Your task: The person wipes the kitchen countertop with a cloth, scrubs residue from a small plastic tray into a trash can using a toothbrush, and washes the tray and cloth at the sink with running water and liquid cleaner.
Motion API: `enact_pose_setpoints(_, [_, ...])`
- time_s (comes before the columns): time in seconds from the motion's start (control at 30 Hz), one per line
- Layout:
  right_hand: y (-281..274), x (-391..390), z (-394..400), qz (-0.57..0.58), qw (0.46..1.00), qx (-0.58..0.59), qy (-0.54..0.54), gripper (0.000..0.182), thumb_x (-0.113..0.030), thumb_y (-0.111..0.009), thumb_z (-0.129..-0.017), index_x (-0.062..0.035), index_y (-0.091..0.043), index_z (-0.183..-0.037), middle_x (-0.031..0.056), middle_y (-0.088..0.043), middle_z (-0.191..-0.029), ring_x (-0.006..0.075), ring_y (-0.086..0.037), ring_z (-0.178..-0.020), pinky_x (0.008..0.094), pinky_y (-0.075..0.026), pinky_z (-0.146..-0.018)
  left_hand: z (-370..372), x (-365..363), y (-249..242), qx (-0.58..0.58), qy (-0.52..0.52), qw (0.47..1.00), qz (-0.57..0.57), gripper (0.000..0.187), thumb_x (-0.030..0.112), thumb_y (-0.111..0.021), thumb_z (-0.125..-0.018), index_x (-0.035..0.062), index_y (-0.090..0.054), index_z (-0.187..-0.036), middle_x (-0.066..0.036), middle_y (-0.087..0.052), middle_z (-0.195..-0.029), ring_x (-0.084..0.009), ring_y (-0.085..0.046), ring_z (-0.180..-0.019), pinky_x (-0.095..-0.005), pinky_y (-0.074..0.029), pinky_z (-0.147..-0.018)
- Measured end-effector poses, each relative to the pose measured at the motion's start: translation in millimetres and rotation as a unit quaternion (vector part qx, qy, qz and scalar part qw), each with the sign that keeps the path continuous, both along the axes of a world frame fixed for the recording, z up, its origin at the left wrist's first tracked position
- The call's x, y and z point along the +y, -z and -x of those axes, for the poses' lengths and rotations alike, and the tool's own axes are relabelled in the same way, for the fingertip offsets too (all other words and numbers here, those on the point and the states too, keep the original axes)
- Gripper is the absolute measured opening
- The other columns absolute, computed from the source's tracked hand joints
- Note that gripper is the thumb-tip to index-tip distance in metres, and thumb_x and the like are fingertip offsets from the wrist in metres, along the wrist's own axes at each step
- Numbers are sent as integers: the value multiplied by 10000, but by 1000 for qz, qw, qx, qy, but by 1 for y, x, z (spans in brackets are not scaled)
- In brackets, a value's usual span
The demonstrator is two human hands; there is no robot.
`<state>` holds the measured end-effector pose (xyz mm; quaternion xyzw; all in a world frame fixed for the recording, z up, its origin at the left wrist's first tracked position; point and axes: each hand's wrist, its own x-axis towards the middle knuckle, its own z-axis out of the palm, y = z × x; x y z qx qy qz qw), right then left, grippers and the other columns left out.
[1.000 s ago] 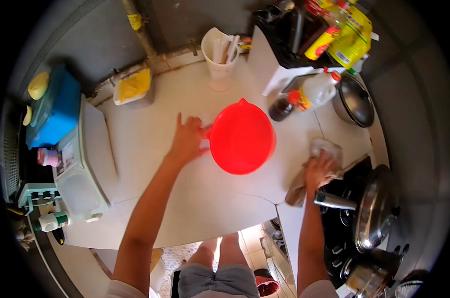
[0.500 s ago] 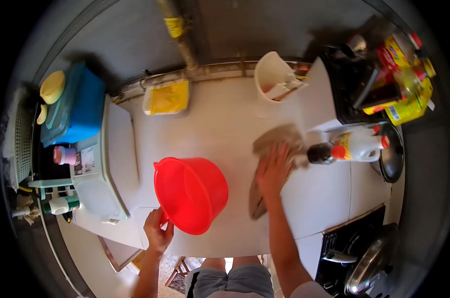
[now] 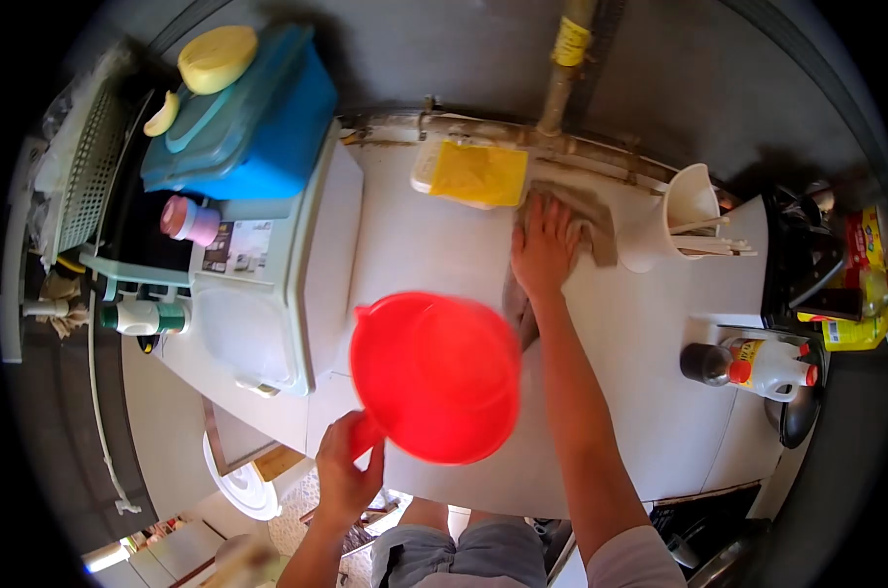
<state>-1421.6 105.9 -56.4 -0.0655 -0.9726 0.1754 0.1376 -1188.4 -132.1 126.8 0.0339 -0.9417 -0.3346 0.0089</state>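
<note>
My left hand [image 3: 348, 472] is closed round the handle of a red plastic dipper [image 3: 434, 377], held over the front of the white counter with its open mouth facing me. My right hand [image 3: 544, 245] lies flat on a greyish-brown cloth [image 3: 597, 227], fingers stretched out, pressing it on the counter. Part of the cloth trails toward me beneath the wrist and behind the dipper. Just left of the right hand sits a clear tub with a yellow lid [image 3: 478, 174].
On the left stand a pale cabinet [image 3: 258, 333] and a blue lidded box [image 3: 258, 118]. A white jug-like container [image 3: 655, 230] holding sticks is at the right, near bottles [image 3: 758, 365] and a black rack [image 3: 807, 255]. Pipes [image 3: 562, 98] run along the back wall.
My right hand has slid the cloth away from me toward the back wall, near the yellow-lidded tub. The dipper has tilted and moved slightly right in the view, which has turned left.
</note>
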Motion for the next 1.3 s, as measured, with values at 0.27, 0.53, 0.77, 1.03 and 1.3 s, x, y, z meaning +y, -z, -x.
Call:
enact_pose_setpoints(0.27, [-7, -54, -157, 181, 963, -159, -120, 533, -356, -461, -918, -101, -327, -1367, 120, -346, -1408, 256, -288, -1315, 451, -215, -1065, 87, 72, 19, 87, 104, 984, 114, 351, -1, -658, -653, 54, -608, -997, -107, -572, -927, -266, -606, -781, -361, -498, -606])
enact_pose_setpoints(0.53, [-37, -123, -307, 141, 893, -217, -368, 564, -353, -502, -855, -157, -383, -1370, 190, -308, -1421, 399, -252, -1310, 545, -209, -1036, 123, 134, 81, 66, 105, 971, 205, 276, 60, -608, -649, 27, -571, -920, -86, -511, -842, -232, -575, -729, -358, -487, -614])
enact_pose_setpoints(0.77, [-26, -160, -135, 19, 943, -78, -322, 551, -263, -533, -846, -201, -355, -1363, 100, -237, -1469, 336, -228, -1345, 634, -247, -996, 131, 100, 49, 277, 172, 942, 79, 319, 109, -595, -742, 26, -575, -1049, -174, -522, -1152, -299, -508, -1092, -463, -341, -997])
enact_pose_setpoints(1.03, [-11, -234, -146, -38, 997, -30, -58, 539, -317, -487, -854, -158, -386, -1359, 139, -256, -1465, 351, -241, -1340, 621, -230, -976, -58, -112, 116, 161, 84, 982, -53, 378, 49, -627, -711, 33, -568, -1084, -145, -507, -1183, -325, -499, -1081, -483, -388, -909])
enact_pose_setpoints(1.3, [-26, -410, -285, 20, 969, -137, -203, 617, -355, -439, -896, -10, -276, -1380, 208, -204, -1463, 412, -171, -1351, 617, -238, -982, -202, -416, 188, 51, -366, 876, 310, 643, 192, -598, -821, 17, -302, -1364, -202, -340, -1385, -345, -315, -1293, -534, -190, -1058])
